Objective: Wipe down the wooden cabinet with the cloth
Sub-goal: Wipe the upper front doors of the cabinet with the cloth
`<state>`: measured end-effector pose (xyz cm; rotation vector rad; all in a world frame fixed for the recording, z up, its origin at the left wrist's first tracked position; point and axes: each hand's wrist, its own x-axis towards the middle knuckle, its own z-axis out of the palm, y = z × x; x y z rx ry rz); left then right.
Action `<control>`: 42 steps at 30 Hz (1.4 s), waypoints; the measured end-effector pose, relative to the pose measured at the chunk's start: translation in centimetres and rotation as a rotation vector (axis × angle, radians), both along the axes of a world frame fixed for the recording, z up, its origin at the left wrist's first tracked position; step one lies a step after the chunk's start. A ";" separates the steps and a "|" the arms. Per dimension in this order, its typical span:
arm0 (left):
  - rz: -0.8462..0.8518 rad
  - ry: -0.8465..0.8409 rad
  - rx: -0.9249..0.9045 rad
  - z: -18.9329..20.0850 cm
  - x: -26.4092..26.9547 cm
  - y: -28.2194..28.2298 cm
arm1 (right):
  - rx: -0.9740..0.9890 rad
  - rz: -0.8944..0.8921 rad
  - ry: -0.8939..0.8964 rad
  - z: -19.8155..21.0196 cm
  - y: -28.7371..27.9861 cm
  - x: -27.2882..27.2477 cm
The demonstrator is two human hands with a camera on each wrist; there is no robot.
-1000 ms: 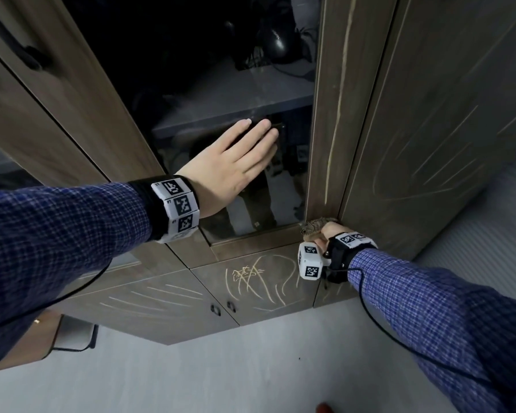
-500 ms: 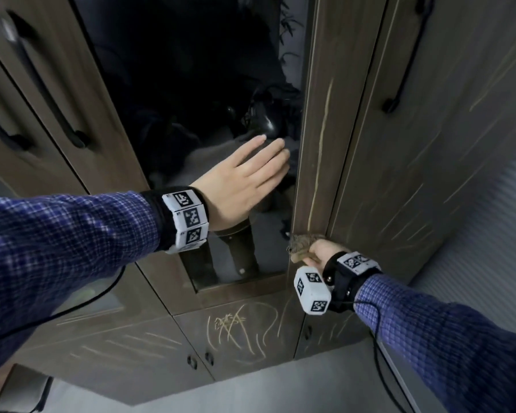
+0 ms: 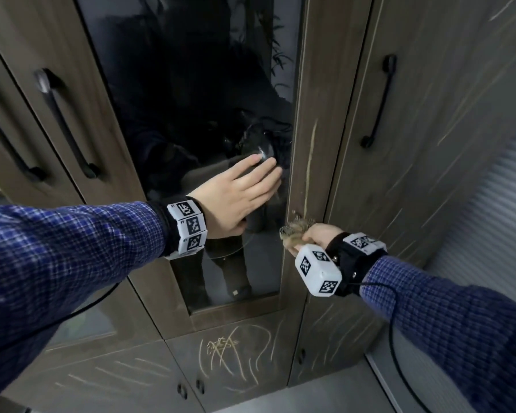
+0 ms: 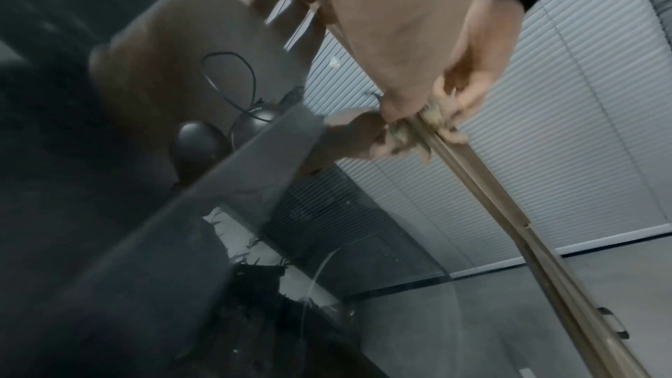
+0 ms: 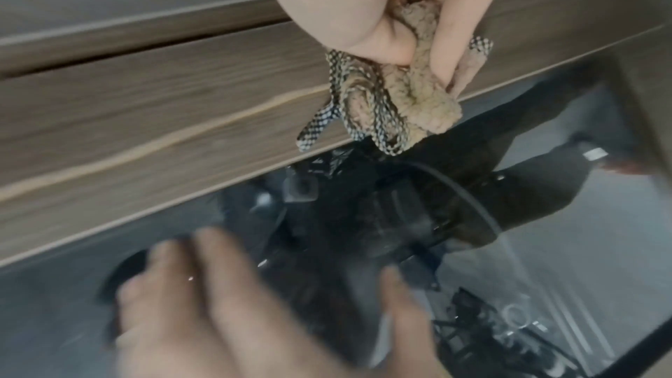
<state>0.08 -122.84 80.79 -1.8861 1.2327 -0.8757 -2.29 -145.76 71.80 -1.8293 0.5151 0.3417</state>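
The wooden cabinet (image 3: pixel 313 99) fills the head view, with a dark glass door panel (image 3: pixel 191 84) in its middle. My left hand (image 3: pixel 245 189) lies flat on the glass, fingers straight and together. My right hand (image 3: pixel 316 236) grips a bunched tan cloth (image 3: pixel 295 231) with a checkered edge and holds it against the wooden stile to the right of the glass. In the right wrist view the cloth (image 5: pixel 418 96) bulges out between thumb and fingers, touching the wood. A pale streak (image 3: pixel 310 162) runs up the stile above the cloth.
Black bar handles sit on the right door (image 3: pixel 376 102) and the left doors (image 3: pixel 66 123). Pale scribbles mark the lower doors (image 3: pixel 230 353) and the right door. A white slatted wall (image 3: pixel 489 219) stands at the right, with grey floor below.
My right hand has slid the cloth up the stile from near the bottom of the glass door. My left hand has moved up the glass, still flat. The view has tilted upward.
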 end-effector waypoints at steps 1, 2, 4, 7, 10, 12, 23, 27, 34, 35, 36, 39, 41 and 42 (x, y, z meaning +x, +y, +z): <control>-0.009 0.019 0.011 0.5 0.1 0.2 | 0.190 -0.065 -0.025 1.7 0.0 0.1; -0.009 0.029 0.025 0.8 0.0 0.2 | 0.441 -0.145 -0.024 3.6 0.2 -0.2; -0.041 0.029 0.038 2.1 0.1 0.2 | 0.636 -0.238 -0.148 7.9 0.5 -0.9; 0.005 -0.038 -0.033 4.6 -0.5 0.0 | 0.622 -0.364 -0.215 12.2 0.9 -1.9; 0.043 -0.112 -0.170 7.9 -0.8 -0.7 | 0.569 -0.442 -0.206 10.9 0.8 -1.5; 0.065 -0.120 -0.234 9.1 -0.7 -1.0 | 0.424 -0.421 -0.185 7.3 0.4 -0.5; 0.049 -0.115 -0.232 9.1 -0.2 -1.1 | 0.474 -0.458 -0.206 11.5 2.1 -2.7; 0.040 -0.124 -0.208 9.5 -0.2 -0.9 | 0.665 -0.361 -0.361 19.8 2.2 -3.9; 0.014 -0.077 -0.208 9.9 0.0 -0.4 | 0.554 -0.397 -0.641 26.6 2.1 -4.0; 0.016 -0.075 -0.208 9.9 0.0 -0.4 | 0.482 -0.440 -0.662 26.0 2.2 -3.9; 0.020 -0.074 -0.209 9.8 -0.1 -0.3 | 0.455 -0.485 -0.659 24.9 2.5 -3.9; 0.030 -0.068 -0.216 9.7 -0.2 -0.4 | 0.404 -0.545 -0.544 19.1 3.4 -4.3; 0.037 -0.067 -0.218 9.6 -0.1 -0.4 | 0.363 -0.567 -0.411 13.3 3.7 -4.2; 0.038 -0.068 -0.220 9.6 -0.1 -0.5 | 0.365 -0.565 -0.343 10.6 3.7 -4.3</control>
